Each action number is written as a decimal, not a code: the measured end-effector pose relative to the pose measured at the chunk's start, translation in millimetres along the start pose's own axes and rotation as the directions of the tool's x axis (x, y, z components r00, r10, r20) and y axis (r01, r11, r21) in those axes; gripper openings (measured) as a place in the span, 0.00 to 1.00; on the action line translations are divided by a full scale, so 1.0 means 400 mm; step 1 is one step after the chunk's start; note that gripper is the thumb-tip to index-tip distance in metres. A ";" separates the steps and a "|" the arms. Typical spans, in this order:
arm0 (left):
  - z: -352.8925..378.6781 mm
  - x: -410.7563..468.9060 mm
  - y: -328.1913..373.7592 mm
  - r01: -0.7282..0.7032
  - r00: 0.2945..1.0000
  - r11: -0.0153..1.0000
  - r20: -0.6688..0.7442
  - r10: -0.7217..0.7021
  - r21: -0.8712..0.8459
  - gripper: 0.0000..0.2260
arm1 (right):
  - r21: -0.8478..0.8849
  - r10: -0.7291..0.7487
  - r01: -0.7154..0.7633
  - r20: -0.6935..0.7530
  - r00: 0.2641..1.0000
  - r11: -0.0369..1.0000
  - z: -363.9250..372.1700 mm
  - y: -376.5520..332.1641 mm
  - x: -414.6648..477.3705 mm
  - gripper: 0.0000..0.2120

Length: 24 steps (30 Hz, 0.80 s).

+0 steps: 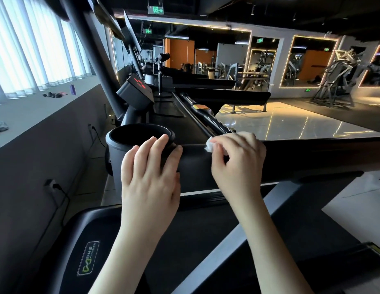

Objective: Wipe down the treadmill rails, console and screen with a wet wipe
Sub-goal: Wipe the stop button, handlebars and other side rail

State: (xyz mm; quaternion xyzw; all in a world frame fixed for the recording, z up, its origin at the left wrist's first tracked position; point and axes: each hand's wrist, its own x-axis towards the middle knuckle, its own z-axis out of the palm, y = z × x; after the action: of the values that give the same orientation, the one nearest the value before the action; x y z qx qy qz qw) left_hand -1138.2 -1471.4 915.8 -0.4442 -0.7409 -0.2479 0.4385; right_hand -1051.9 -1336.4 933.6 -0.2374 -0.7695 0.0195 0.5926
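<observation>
A black treadmill rail [301,160] crosses the middle of the head view from the round cup holder [140,132] towards the right. My right hand [238,166] lies over the rail and pinches a small crumpled white wet wipe [210,144] against its top. My left hand [150,177] rests on the rail just right of the cup holder, fingers straight and spread, holding nothing. The console [136,92] with red digits sits farther back, and the dark tilted screen [131,37] stands above it.
A grey window ledge [36,115] with small items runs along the left. Wall sockets with cables [55,185] sit below it. The treadmill deck [174,117] stretches ahead. Gym machines [337,77] and a shiny floor [280,122] fill the right.
</observation>
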 end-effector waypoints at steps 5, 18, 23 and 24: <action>-0.009 0.001 -0.006 0.042 0.999 0.998 -0.007 -0.042 -0.048 0.21 | -0.099 0.173 -0.146 0.374 0.911 0.984 0.017 -0.002 0.090 0.15; -0.010 0.005 -0.035 0.094 0.995 0.994 -0.041 -0.096 -0.050 0.24 | 0.230 -0.109 0.082 0.105 0.989 0.970 -0.028 0.006 -0.019 0.06; -0.010 0.002 -0.037 0.097 0.995 0.993 -0.031 -0.099 -0.067 0.24 | 0.206 -0.031 0.039 -0.042 0.999 0.978 -0.034 0.035 -0.059 0.02; -0.010 0.003 -0.037 0.095 0.995 0.993 -0.032 -0.097 -0.068 0.24 | 0.203 -0.028 0.035 -0.039 0.999 0.978 -0.029 0.027 -0.077 0.03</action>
State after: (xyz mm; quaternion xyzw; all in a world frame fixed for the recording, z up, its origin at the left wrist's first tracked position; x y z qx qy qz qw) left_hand -1149.8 -1481.2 919.1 -0.4180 -0.7449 -0.3011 0.4241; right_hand -1031.8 -1341.6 906.0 -0.1635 -0.7562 0.0847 0.6279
